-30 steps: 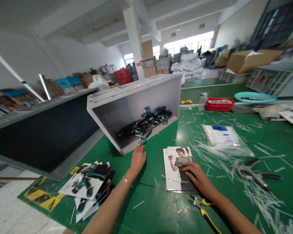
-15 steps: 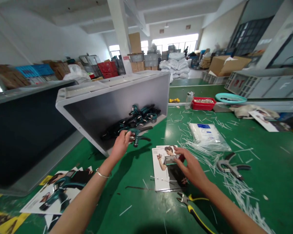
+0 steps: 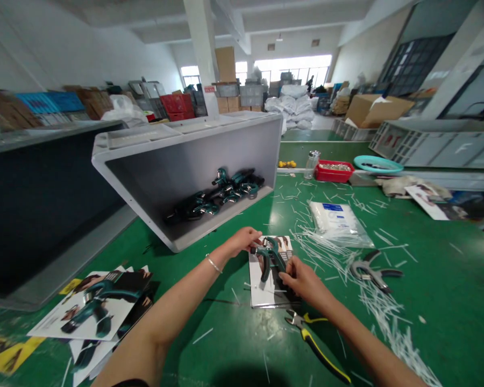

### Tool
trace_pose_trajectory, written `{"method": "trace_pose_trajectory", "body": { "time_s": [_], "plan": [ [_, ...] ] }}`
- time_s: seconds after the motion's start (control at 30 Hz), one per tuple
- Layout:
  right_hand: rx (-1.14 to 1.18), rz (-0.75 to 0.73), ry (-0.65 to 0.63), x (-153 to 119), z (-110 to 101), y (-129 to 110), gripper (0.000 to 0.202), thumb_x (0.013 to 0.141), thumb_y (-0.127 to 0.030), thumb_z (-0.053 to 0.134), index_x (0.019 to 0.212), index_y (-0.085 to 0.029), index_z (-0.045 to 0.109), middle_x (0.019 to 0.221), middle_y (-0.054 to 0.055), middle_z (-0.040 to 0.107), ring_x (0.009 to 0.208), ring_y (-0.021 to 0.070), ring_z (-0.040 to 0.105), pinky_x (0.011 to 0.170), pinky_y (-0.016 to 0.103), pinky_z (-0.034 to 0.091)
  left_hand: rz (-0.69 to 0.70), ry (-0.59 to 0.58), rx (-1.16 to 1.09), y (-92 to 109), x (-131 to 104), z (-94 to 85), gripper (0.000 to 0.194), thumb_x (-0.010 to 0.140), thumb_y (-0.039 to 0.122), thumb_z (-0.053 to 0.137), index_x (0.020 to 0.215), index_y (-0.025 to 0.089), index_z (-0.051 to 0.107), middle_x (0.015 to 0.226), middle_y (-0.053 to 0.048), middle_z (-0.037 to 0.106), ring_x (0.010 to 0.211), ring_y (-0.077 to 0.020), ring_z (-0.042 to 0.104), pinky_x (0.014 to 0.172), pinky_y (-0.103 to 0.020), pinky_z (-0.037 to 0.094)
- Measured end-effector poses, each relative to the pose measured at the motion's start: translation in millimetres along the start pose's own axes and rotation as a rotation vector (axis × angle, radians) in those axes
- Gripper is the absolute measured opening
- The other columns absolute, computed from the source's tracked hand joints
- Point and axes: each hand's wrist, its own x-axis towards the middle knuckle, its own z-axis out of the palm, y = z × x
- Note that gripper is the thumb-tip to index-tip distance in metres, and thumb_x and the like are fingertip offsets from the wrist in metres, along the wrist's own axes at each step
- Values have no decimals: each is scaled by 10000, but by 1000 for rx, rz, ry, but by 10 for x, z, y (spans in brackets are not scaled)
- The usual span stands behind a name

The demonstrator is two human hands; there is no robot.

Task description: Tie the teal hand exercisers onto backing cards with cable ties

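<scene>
A teal plier-like hand tool (image 3: 271, 252) with dark handles and a silver part at its head is held over a printed card (image 3: 258, 294). My left hand (image 3: 244, 241) is closed at the tool's head end, by the card's upper left. My right hand (image 3: 300, 277) pinches the handle end on the right side. Part of the card is hidden by the tool and the right hand. Several similar teal tools (image 3: 226, 193) lie heaped inside a grey crate (image 3: 185, 134) tipped on its side.
Yellow-black diagonal cutters (image 3: 314, 344) lie near the card. Right of them are a grey hand tool (image 3: 373, 271), loose white cable ties (image 3: 383, 306) and a bag of ties (image 3: 339, 220). At left, another teal tool (image 3: 94, 306) rests on stacked cards (image 3: 48, 325).
My left hand has brought the teal tool from the crate's mouth rightward over the card. My right hand has closed from an open pose onto its handle.
</scene>
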Motion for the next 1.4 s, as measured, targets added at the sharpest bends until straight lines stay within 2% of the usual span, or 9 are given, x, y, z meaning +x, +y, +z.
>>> {"method": "trace_pose_trajectory", "body": {
  "time_s": [0.13,0.27,0.37,0.47,0.57,0.73,1.0,1.17,1.4],
  "plan": [
    [-86,-37,32,-86,137,31,147,852,-267,560,805,-233,425,689,-37,559,630,152,551,597,250,353,58,-32,9,-282,-204,68,295,666,302,766,877,129,656,810,-36,696,711,-142,626,658,-240,463],
    [-221,-2,-41,-260,149,-26,107,893,-282,534,852,-227,452,689,-21,593,601,155,559,565,247,320,179,40,20,-520,-389,195,283,718,226,695,982,133,662,891,-52,715,789,-164,648,736,-271,484],
    [-437,48,-43,-362,107,-111,125,929,-344,520,926,-219,518,683,10,619,596,184,573,547,263,303,285,86,153,-532,-399,275,192,782,212,631,957,155,688,943,-59,711,868,-182,645,793,-291,487],
    [-509,-90,43,-336,85,-167,170,947,-310,513,1095,-249,573,896,56,664,818,224,620,644,284,394,389,251,351,-435,-338,333,187,838,187,561,955,177,706,995,-65,692,950,-195,621,877,-317,463],
    [-476,-255,99,-192,129,-155,196,928,-243,551,1102,-282,632,1016,71,618,992,239,566,779,313,448,433,288,411,-361,-283,417,165,834,184,579,934,171,710,964,-65,687,932,-201,617,864,-316,463],
    [-387,-325,152,20,267,-78,110,917,-252,573,923,-259,682,969,74,563,985,249,529,816,364,483,494,263,396,-419,-333,573,112,860,214,595,851,193,705,892,-36,705,889,-194,624,851,-310,457],
    [-261,-333,136,48,328,-56,144,945,-261,509,925,-254,652,1034,72,539,990,230,538,863,373,489,550,356,395,-524,-430,611,142,911,240,566,893,205,703,942,-47,704,957,-196,596,903,-325,425],
    [-186,-346,147,25,351,-56,151,947,-263,494,917,-247,641,1069,76,551,1020,236,541,930,402,459,589,304,415,-523,-395,617,134,913,234,570,895,201,698,925,-42,692,949,-191,589,903,-323,423],
    [166,-261,182,182,323,46,132,904,-309,546,837,-226,624,1057,73,563,1049,237,552,950,400,443,583,308,411,-581,-362,616,141,902,221,580,875,187,714,967,-57,662,956,-188,580,914,-329,438]
  ]
}}
